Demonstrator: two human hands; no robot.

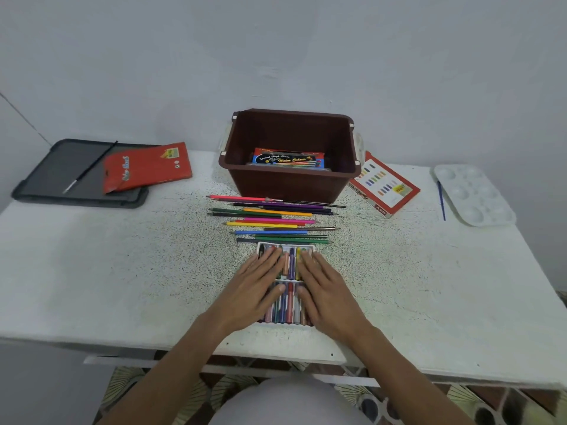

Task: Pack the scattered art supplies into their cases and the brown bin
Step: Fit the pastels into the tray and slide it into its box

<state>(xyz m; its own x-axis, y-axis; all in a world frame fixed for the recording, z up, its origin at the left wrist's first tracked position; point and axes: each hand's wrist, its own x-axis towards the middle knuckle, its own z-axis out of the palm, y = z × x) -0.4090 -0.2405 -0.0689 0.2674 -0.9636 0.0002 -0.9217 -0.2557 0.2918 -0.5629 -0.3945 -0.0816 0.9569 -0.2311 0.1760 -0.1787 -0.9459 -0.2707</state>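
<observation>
Speckled white table [92, 271]. Brown bin [288, 182] stands at the far centre, open side up, with a watercolour box [288, 159] lying flat inside.

Oil pastel box [386, 187], red and white, lies flat just right of the bin, one corner tucked against its right wall. It looks like the case for the tray.

Pastel tray [287, 245], white, sits at the near centre, straight in front of the person. Its long axis runs away from the body toward the bin. Two rows of sticks are in it, and they lie along that same axis.

Left hand [254, 286] and right hand [328, 289] lie flat on the sticks, one to each side. Fingers are straight and a little spread. They press down and pinch nothing.

Coloured pencils [273, 223] lie loose between tray and bin, crosswise to the tray. The nearest ones touch its far rim.

Judgement: the pastels are being settled level. The box lies ahead and to the right of the tray, so the right hand is nearer to fetch it. The tray would likely have to be turned to line up with the box, which lies askew to it. A straight push forward would run into the pencils.
</observation>
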